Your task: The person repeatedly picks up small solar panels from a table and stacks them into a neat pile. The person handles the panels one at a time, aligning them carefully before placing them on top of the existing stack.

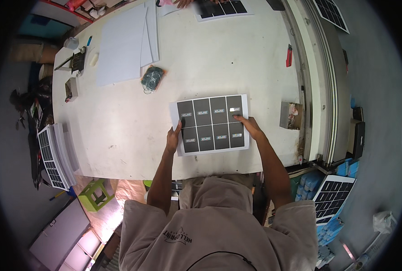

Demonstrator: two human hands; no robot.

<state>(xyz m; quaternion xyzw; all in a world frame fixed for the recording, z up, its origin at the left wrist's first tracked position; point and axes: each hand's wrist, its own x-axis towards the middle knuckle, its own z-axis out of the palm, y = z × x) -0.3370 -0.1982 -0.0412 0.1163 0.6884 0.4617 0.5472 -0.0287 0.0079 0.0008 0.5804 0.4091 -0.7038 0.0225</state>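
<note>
Small pale labels on the sheet (211, 124) too blurred to read; far sheet (222, 8) cut by top edge, another person's fingers barely showing beside it. Sheet is flat white paper with eight dark glossy rectangles in two rows, lying near the table's (119, 126) near edge, centre. Left hand (174, 137) pinches its left margin, right hand (249, 126) lies fingers spread flat on its right side, not gripping.
</note>
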